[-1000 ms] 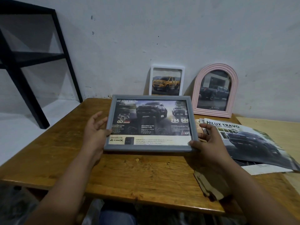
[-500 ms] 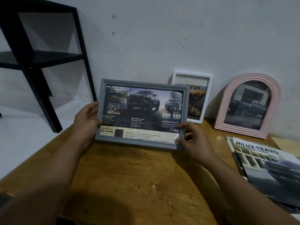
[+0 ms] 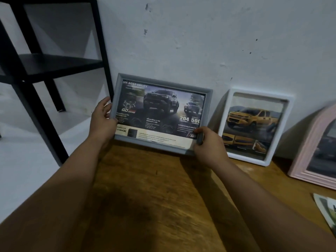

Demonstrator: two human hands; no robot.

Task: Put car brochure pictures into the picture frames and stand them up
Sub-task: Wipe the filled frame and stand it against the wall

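I hold a grey picture frame (image 3: pixel 160 113) with a dark pickup-truck brochure page inside it, upright at the back left of the wooden table (image 3: pixel 154 197), close to the wall. My left hand (image 3: pixel 102 120) grips its left edge and my right hand (image 3: pixel 209 146) grips its lower right corner. To its right a white frame (image 3: pixel 254 126) with a yellow truck picture leans against the wall. Further right stands a pink arched frame (image 3: pixel 314 151), cut off by the image edge.
A black metal shelf (image 3: pixel 45 66) stands on the white floor to the left of the table. The corner of a brochure (image 3: pixel 327 210) lies at the table's right edge. The white wall (image 3: pixel 200 42) runs behind the frames.
Both hands have carried the grey frame away from me and to the left, up to the wall beside the white frame. My view has swung left, pushing the brochure almost out of sight.
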